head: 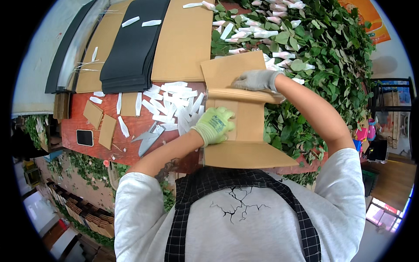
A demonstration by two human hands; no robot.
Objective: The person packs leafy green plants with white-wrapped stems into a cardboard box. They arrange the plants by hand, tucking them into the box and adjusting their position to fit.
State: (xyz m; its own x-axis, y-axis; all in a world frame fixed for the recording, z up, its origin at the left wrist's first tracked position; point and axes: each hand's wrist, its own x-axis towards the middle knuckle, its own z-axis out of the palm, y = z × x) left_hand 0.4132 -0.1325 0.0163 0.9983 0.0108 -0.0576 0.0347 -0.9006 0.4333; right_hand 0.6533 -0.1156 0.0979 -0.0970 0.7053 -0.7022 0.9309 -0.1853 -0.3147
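My left hand (216, 126), in a yellow-green knit glove, presses down on the left part of a creased brown cardboard sheet (250, 122) in front of me. Its fingers are curled, and what lies under the palm is hidden. My right hand (257, 80), in a grey glove, lies across the far part of the sheet, just beyond a raised rounded fold (237, 94). Its fingers rest on the ribbed far flap (234, 68), which tilts up. Closest to my body lies the near flap (245, 155). Loose white mesh sleeves (176, 101) lie left of the sheet.
Leafy rose stems with sleeved buds (252, 32) crowd the right side of the red table (75, 114). Cardboard sheets (183, 42) and black sheets (134, 49) are stacked at the far left. A grey stapler-like tool (150, 139), a phone (84, 137) and small cardboard pieces (107, 131) lie left.
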